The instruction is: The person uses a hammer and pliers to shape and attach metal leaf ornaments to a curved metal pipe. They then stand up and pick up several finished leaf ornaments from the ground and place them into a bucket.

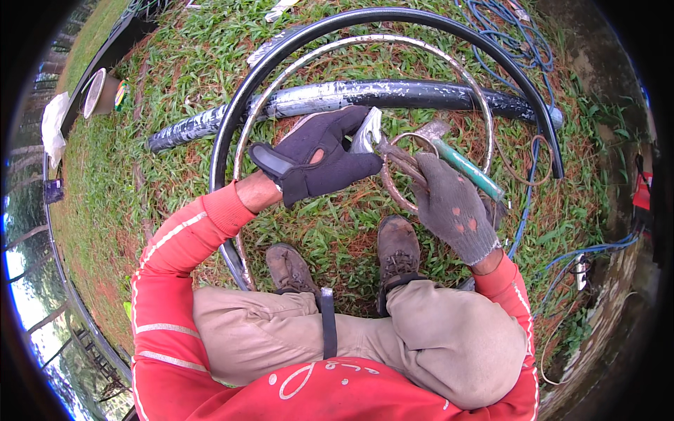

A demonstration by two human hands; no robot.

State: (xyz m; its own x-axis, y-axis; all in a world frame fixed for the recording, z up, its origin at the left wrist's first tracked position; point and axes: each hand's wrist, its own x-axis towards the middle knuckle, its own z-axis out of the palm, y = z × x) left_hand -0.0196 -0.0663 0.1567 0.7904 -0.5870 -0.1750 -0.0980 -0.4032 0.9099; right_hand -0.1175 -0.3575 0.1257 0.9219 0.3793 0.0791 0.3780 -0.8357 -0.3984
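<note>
On green grass point(182, 88), a black arched tube point(379, 15) is noted. The black fabric-gloved left hand point(323, 158) and grey knit-gloved right hand point(453, 207) are closed: rusty metal pliers point(401, 161) are gripped by the right; a crumpled whitish piece point(365, 133), at the pliers' tip, is pinched by the left.

soft, even daylight over the grass point(175, 179) before you, faint shadows, pale glare along the black tube point(379, 15), your left hand point(331, 144) and right hand point(453, 207) fairly sharp, sky point(15, 265) burnt white beyond the grass's left edge, blue fringing there, straight lines bowed, your view ringed in black
</note>
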